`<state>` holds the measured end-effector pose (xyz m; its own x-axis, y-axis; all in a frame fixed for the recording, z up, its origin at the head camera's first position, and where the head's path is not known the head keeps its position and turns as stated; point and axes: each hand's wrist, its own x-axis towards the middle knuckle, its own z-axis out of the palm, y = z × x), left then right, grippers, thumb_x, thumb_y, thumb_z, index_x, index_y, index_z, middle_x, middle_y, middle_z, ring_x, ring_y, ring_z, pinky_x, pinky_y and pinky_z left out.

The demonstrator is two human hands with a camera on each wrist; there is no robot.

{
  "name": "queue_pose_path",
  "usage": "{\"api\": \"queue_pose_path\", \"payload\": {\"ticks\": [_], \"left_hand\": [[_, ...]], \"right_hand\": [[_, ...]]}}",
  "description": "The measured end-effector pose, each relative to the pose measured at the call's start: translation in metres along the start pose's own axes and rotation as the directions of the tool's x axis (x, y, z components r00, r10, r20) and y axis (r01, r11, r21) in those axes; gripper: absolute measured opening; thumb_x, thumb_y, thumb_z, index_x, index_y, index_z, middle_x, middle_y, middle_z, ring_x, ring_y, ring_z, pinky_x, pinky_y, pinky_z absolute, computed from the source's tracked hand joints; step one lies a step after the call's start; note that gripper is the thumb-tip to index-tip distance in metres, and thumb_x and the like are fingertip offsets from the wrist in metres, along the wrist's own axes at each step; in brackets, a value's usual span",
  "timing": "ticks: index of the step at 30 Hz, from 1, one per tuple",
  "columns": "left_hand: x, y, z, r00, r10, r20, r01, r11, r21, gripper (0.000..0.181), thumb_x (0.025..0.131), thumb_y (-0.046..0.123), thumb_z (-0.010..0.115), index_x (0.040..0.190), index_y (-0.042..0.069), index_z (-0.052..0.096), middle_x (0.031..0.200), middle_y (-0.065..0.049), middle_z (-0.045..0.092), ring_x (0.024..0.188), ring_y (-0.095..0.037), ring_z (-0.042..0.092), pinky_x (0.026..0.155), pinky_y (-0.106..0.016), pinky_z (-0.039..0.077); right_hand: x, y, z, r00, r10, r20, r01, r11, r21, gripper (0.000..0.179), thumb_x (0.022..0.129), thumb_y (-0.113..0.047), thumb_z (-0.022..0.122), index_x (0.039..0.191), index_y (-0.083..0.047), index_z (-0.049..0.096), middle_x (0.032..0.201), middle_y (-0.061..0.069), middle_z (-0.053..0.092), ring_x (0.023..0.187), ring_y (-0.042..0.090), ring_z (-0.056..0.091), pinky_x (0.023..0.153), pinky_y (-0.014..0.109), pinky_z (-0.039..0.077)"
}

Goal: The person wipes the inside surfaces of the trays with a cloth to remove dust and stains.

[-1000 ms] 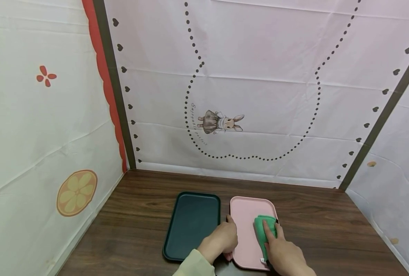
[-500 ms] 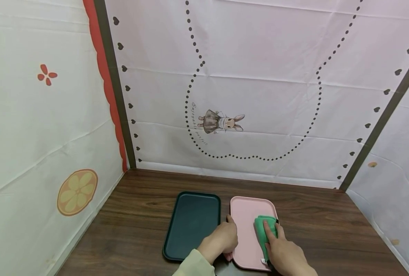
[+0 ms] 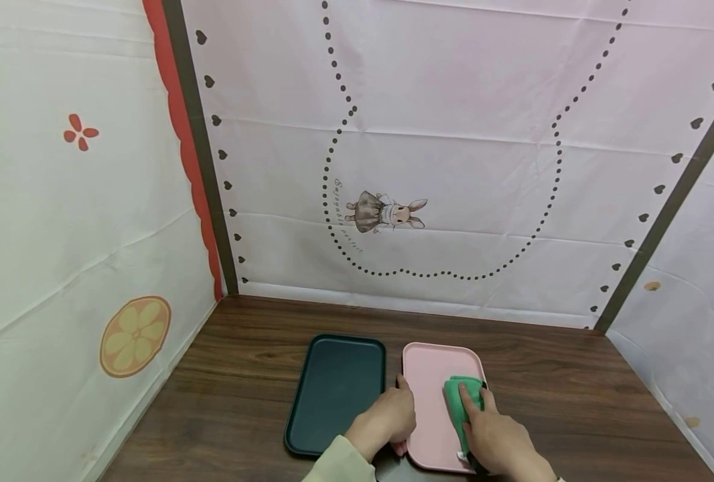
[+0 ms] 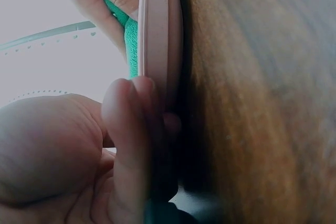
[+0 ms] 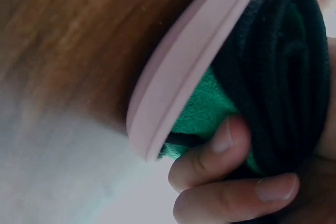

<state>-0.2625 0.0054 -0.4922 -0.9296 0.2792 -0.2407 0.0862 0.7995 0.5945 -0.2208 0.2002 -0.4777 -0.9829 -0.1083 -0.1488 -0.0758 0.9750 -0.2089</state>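
A pink tray (image 3: pixel 424 388) lies on the table, its long sides running away from me. My left hand (image 3: pixel 390 416) holds its left rim; in the left wrist view the fingertips (image 4: pixel 126 98) are against the tray's side wall. On the tray's right half is a folded green towel (image 3: pixel 456 405) with dark edging and a small white tag. My right hand (image 3: pixel 502 438) grips this towel and presses it on the tray, index and middle fingers spread over its top. The right wrist view has curled fingers (image 5: pixel 226 198) at the towel's dark-edged folds (image 5: pixel 283 66), close to the pink rim.
A dark teal tray (image 3: pixel 335 395) lies just left of the pink one, partly behind the left forearm. The brown wooden table (image 3: pixel 236 395) is enclosed by printed cloth walls (image 3: pixel 453 201) at the back and both sides.
Both hands, the towel and the trays stay almost in place. Only a very slight shift of the head view and the right forearm shows.
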Motion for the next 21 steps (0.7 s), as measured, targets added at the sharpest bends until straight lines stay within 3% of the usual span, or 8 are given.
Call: {"api": "queue_pose_path", "payload": {"ticks": [1,9,11,16,18,21], "left_hand": [[0.000,0.000,0.000,1.000,0.000,-0.001,0.000,1.000,-0.001,0.071,0.099,0.002,0.057,0.158,-0.016,0.020,0.092,-0.032,0.065,0.036,-0.014,0.060,0.047,-0.027,0.054],[-0.002,0.000,0.000,1.000,0.002,0.021,-0.002,1.000,-0.001,0.071,0.100,0.001,0.056,0.158,-0.015,0.018,0.059,-0.013,0.063,0.035,-0.013,0.060,0.041,-0.026,0.051],[-0.002,0.000,0.000,1.000,0.004,0.012,-0.004,1.000,0.000,0.071,0.099,0.001,0.056,0.157,-0.016,0.020,0.066,-0.018,0.064,0.036,-0.014,0.060,0.041,-0.026,0.051],[-0.002,0.001,0.001,1.000,-0.003,-0.007,0.003,1.000,-0.009,0.072,0.097,-0.001,0.058,0.157,-0.016,0.021,0.110,-0.040,0.064,0.037,-0.015,0.061,0.042,-0.027,0.052],[-0.002,0.002,0.001,1.000,-0.007,-0.008,0.006,1.000,-0.008,0.073,0.097,0.000,0.059,0.158,-0.015,0.022,0.122,-0.043,0.061,0.037,-0.015,0.061,0.044,-0.028,0.053],[-0.001,0.002,0.001,1.000,-0.007,-0.010,0.007,1.000,0.004,0.073,0.098,0.001,0.059,0.158,-0.014,0.022,0.128,-0.042,0.059,0.038,-0.015,0.061,0.047,-0.027,0.054]], "right_hand": [[0.000,0.000,0.000,1.000,-0.002,0.003,0.002,1.000,0.003,0.065,0.100,-0.024,0.065,0.160,-0.013,0.041,0.155,0.033,0.036,0.056,0.023,0.056,0.050,0.047,0.049],[0.006,-0.001,-0.005,1.000,-0.014,0.007,0.014,1.000,-0.020,0.066,0.099,-0.024,0.066,0.159,-0.013,0.042,0.152,0.033,0.039,0.062,0.028,0.060,0.054,0.051,0.051],[0.009,0.000,-0.006,1.000,-0.017,0.012,0.017,1.000,-0.026,0.066,0.099,-0.024,0.066,0.159,-0.012,0.042,0.152,0.033,0.039,0.063,0.029,0.061,0.055,0.052,0.052],[0.014,0.000,-0.009,0.999,-0.009,0.038,0.010,1.000,-0.018,0.066,0.100,-0.024,0.064,0.160,-0.012,0.039,0.153,0.033,0.037,0.062,0.027,0.060,0.055,0.050,0.051],[0.016,0.000,-0.010,0.999,-0.008,0.044,0.008,1.000,-0.012,0.067,0.100,-0.024,0.064,0.161,-0.012,0.038,0.152,0.033,0.038,0.061,0.026,0.059,0.054,0.047,0.050],[0.019,0.000,-0.012,0.999,-0.017,0.038,0.017,1.000,-0.009,0.067,0.100,-0.023,0.064,0.161,-0.011,0.038,0.149,0.032,0.039,0.060,0.026,0.059,0.053,0.046,0.049]]}}
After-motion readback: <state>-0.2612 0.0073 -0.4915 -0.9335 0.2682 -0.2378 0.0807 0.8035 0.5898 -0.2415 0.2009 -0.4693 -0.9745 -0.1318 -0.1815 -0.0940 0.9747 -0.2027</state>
